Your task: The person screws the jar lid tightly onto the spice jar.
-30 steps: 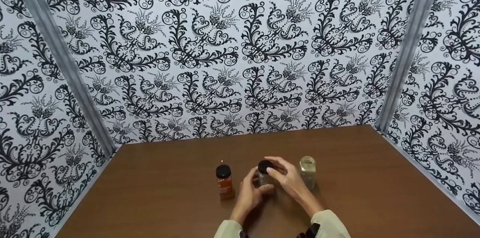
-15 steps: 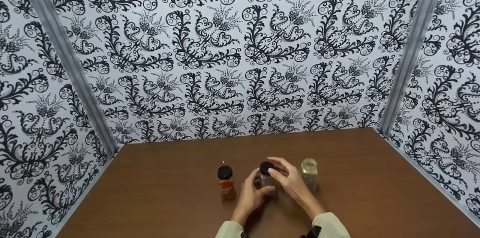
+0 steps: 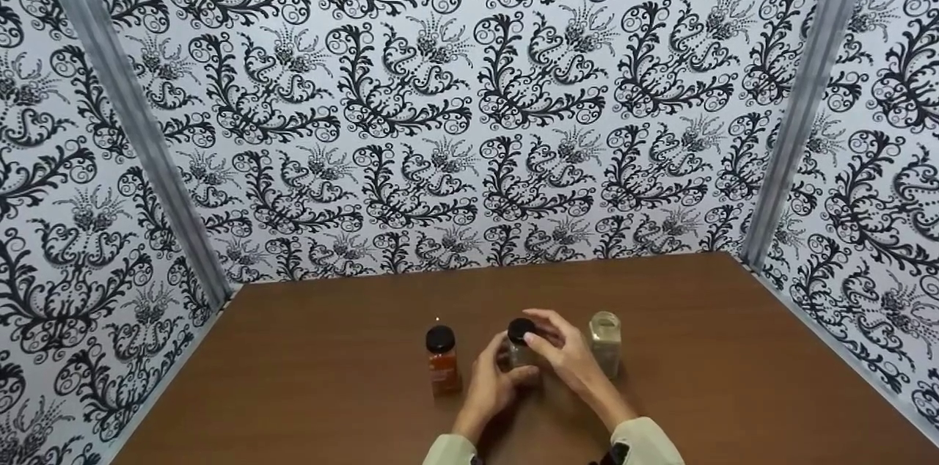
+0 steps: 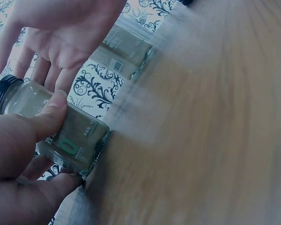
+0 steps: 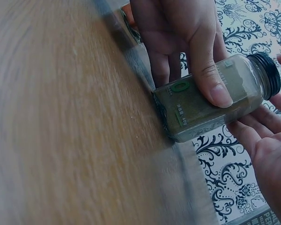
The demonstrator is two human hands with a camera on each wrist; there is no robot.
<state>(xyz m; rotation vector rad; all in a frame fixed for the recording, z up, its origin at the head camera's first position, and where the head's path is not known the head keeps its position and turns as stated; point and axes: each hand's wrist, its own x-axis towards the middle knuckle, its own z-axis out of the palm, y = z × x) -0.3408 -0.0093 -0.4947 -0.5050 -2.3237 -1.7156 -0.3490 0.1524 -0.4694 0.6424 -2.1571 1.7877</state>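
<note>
A clear spice jar (image 4: 79, 126) of greyish-brown powder, with a black screw lid (image 5: 267, 75), stands upright on the brown table (image 3: 330, 348). My left hand (image 3: 488, 384) grips its body, the thumb lying across the front. My right hand (image 3: 568, 348) is at the top, thumb on the near side of the lid and fingers round its far side. An orange spice jar (image 3: 441, 371) with a black cap stands to the left. Close to the right hand is another glass jar (image 3: 606, 340) of pale powder; no dark lid shows on it.
Behind the table rises a white wall (image 3: 411, 179) with black scroll patterns. Similar panels flank it, joined by grey strips (image 3: 143, 127). In the right wrist view, the lettered side of the pale jar (image 5: 257, 218) shows at the bottom edge.
The whole head view shifts slightly. Both hands stay on the jar in nearly the same pose, and the two other jars stay put.
</note>
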